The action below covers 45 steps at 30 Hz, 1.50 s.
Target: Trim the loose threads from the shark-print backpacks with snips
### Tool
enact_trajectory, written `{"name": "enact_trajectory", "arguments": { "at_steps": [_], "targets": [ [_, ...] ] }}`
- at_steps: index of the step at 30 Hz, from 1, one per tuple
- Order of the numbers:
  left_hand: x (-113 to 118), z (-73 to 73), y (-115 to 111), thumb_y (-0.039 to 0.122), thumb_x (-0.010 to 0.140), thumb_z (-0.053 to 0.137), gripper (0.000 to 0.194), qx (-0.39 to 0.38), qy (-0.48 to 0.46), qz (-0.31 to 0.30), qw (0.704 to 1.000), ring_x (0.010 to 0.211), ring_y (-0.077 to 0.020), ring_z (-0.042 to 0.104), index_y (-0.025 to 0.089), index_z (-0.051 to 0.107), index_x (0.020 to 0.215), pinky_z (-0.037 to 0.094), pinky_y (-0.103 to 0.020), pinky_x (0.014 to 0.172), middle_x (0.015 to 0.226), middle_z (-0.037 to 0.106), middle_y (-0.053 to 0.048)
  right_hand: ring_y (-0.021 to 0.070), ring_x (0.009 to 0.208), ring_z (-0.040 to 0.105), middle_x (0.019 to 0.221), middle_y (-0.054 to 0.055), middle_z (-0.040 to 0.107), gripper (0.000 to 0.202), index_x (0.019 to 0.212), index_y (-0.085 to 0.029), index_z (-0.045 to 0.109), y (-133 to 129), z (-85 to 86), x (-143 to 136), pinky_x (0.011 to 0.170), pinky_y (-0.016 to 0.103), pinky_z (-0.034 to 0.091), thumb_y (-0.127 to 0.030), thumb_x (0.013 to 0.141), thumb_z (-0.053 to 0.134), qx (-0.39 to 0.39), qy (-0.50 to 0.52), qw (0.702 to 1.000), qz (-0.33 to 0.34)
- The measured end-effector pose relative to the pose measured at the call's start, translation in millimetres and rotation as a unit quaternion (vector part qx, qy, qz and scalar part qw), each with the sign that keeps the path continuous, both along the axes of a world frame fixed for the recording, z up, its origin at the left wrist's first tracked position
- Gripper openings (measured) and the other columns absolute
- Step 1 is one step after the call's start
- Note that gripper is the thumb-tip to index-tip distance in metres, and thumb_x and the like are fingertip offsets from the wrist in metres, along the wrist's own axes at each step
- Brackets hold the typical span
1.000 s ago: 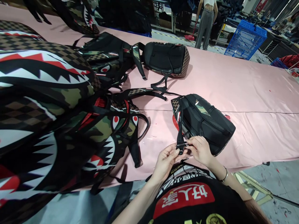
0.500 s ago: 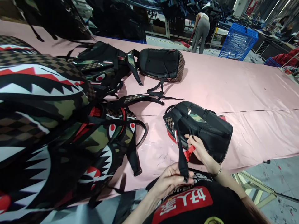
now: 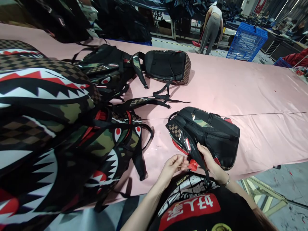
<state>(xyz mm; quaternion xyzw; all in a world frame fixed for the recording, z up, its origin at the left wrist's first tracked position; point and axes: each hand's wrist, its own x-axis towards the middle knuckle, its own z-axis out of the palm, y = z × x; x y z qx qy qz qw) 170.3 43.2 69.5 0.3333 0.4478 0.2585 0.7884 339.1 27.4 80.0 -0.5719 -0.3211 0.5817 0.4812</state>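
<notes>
A black backpack (image 3: 223, 138) with checkered and camouflage panels lies on the pink-covered table just in front of me. Its black shoulder strap (image 3: 196, 152) hangs over the near side toward my lap. My right hand (image 3: 211, 162) is closed around that strap, with the thumb on top and the other fingers hidden behind it. To the left of the strap, my left hand (image 3: 175, 165) pinches its fingertips together; what is in them is too small to make out. Between both hands shows a small red piece (image 3: 192, 165), its kind unclear.
Shark-mouth backpacks (image 3: 43, 89) are heaped along the left of the pink table (image 3: 255, 86). Farther back lies another black backpack (image 3: 166, 65), with loose straps (image 3: 149, 101) nearer. Beyond the table are a blue crate (image 3: 247, 41) and a bending person (image 3: 211, 29).
My left hand has let go of the strap's end and moved up and left, pinching. The strap has swung right, over my right hand's fingers. The person behind has shifted right.
</notes>
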Motion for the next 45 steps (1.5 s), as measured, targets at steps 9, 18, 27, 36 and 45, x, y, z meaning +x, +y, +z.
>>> {"name": "enact_trajectory", "arguments": {
  "at_steps": [9, 18, 27, 36, 45],
  "targets": [
    [29, -6.1, 4, 0.024, 0.057, 0.078, 0.037, 0.027, -0.084, 0.138, 0.987, 0.080, -0.0127, 0.058, 0.015, 0.060, 0.088, 0.044, -0.025, 0.079, 0.087, 0.065, -0.003, 0.0088, 0.055, 0.042, 0.061, -0.003, 0.049, 0.029, 0.071, -0.014, 0.057, 5, -6.6, 11, 0.054, 0.021, 0.036, -0.041, 0.068, 0.065, 0.038, -0.117, 0.992, 0.033],
    [33, -2.2, 2, 0.024, 0.061, 0.074, 0.039, 0.104, -0.033, 0.154, 0.982, 0.080, -0.0123, 0.055, 0.016, 0.055, 0.094, 0.042, -0.024, 0.077, 0.086, 0.062, -0.001, 0.0137, 0.072, 0.055, 0.081, 0.002, 0.062, 0.015, 0.090, -0.021, 0.067, 22, 7.9, 15, 0.065, 0.024, 0.042, -0.024, 0.075, 0.063, 0.168, -0.396, 0.895, 0.114],
    [31, -6.0, 3, 0.026, 0.063, 0.072, 0.033, 0.163, 0.013, 0.138, 0.977, 0.073, -0.0119, 0.053, 0.016, 0.055, 0.089, 0.041, -0.023, 0.069, 0.079, 0.059, 0.001, 0.0129, 0.068, 0.053, 0.075, 0.001, 0.057, 0.009, 0.080, -0.017, 0.061, 30, -5.9, 18, 0.063, 0.023, 0.039, -0.024, 0.082, 0.057, 0.178, -0.427, 0.875, 0.144],
    [25, -12.8, 9, 0.025, 0.063, 0.070, 0.035, 0.152, -0.016, 0.139, 0.978, 0.076, -0.0128, 0.056, 0.017, 0.051, 0.090, 0.042, -0.024, 0.071, 0.081, 0.061, 0.000, 0.0078, 0.055, 0.034, 0.061, -0.005, 0.037, 0.022, 0.066, -0.017, 0.041, 8, 48.2, 12, 0.052, 0.020, 0.027, -0.026, 0.084, 0.049, 0.165, -0.274, 0.903, 0.287],
    [10, -7.2, 5, 0.027, 0.068, 0.068, 0.039, 0.078, -0.092, 0.159, 0.980, 0.080, -0.0147, 0.061, 0.021, 0.048, 0.101, 0.047, -0.027, 0.074, 0.091, 0.062, -0.002, 0.0091, 0.057, 0.042, 0.063, -0.004, 0.045, 0.015, 0.070, -0.016, 0.049, 12, 52.0, 25, 0.055, 0.021, 0.032, -0.026, 0.081, 0.053, 0.142, -0.368, 0.881, 0.263]
  ]
}}
